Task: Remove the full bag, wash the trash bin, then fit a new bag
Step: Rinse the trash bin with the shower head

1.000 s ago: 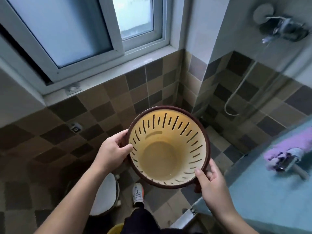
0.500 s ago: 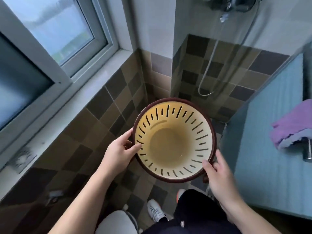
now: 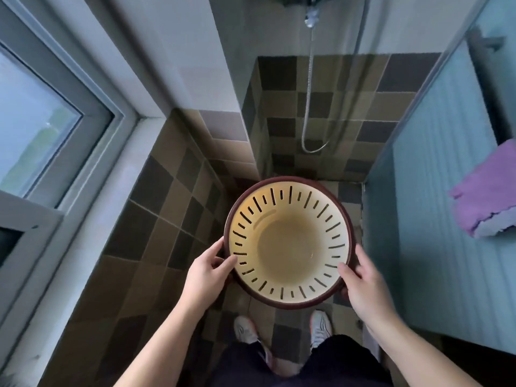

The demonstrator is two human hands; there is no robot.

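Note:
A round trash bin [image 3: 289,247], cream inside with dark slots around its wall and a dark red rim, is held up in front of me with its mouth facing the camera. It has no bag in it. My left hand [image 3: 208,270] grips the rim at the lower left, thumb over the inner edge. My right hand [image 3: 363,277] grips the rim at the lower right, thumb on the inside. The bin's outer wall and base are hidden.
Brown checkered tiles cover the walls and floor. A shower hose [image 3: 310,107] hangs on the far wall ahead. A window [image 3: 42,129] is on the left. A frosted blue glass panel [image 3: 435,191] with a purple towel [image 3: 485,191] stands on the right. My shoes [image 3: 245,329] are below.
The view has swung to the right toward the shower corner, so the window slid left. The bin, still in both hands, now faces the camera squarely; the toilet has left the view.

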